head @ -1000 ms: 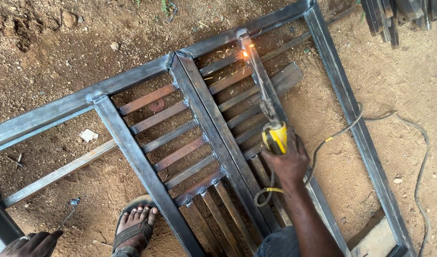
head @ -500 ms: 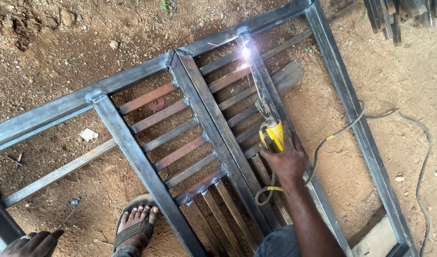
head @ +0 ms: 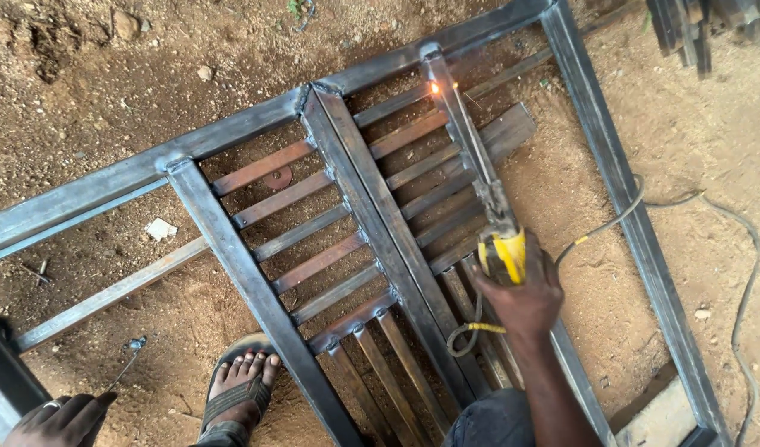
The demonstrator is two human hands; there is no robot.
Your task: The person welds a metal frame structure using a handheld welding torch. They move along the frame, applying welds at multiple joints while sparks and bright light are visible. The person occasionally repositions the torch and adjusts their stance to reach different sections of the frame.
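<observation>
Fingers (head: 535, 291) wrapped tight — right hand (head: 525, 302) grips yellow electrode holder (head: 502, 252).

A steel gate frame (head: 231, 132) lies flat on the dirt ground (head: 90, 74). The right hand (head: 520, 298) grips an electrode holder (head: 501, 252) over the frame's middle section, its rod (head: 471, 149) reaching to a spark (head: 434, 88) near the far rail. A cable (head: 727, 223) trails off right. A sandalled foot (head: 235, 389) stands near the frame's bar; the left hand (head: 61, 420) sits at the lower left corner.
</observation>
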